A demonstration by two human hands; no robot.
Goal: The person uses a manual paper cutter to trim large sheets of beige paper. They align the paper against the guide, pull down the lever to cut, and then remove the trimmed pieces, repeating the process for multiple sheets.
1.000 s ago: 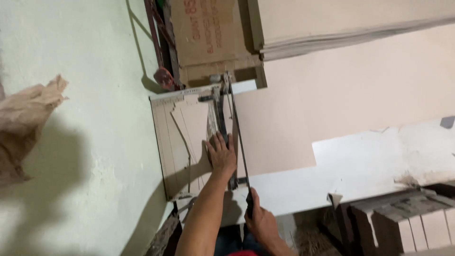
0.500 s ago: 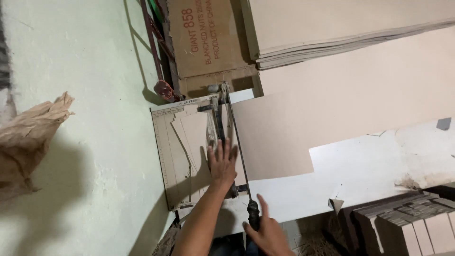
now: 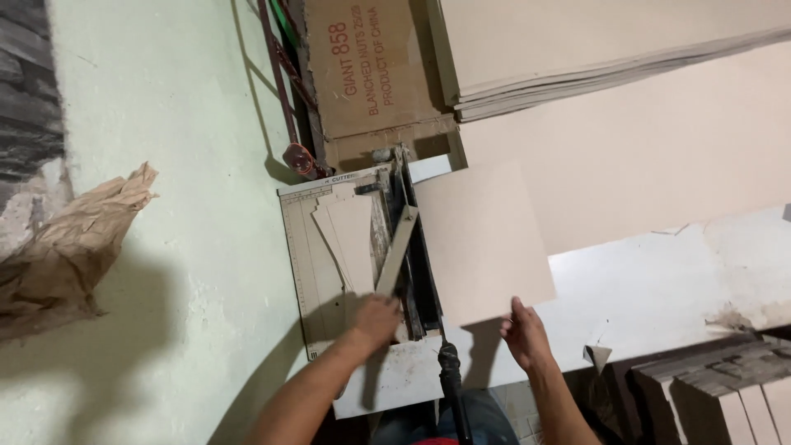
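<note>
The left hand point(image 3: 376, 317) pinched the near end of a cut strip point(image 3: 398, 250) lying tilted across the cutter point(image 3: 317, 272); the right hand point(image 3: 524, 334) gripped the sheet's point(image 3: 482, 239) near edge, right of the blade; lifting the strip clear first seemed wise, fingers off the blade.

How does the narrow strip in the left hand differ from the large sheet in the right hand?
The strip is long and thin; the sheet is broad and roughly rectangular. The strip slants across the paper cutter; the sheet lies to the cutter's right, over the white table. The left hand holds the strip's near end; the right hand grips the sheet's near corner. Both are tan cardboard.
</note>
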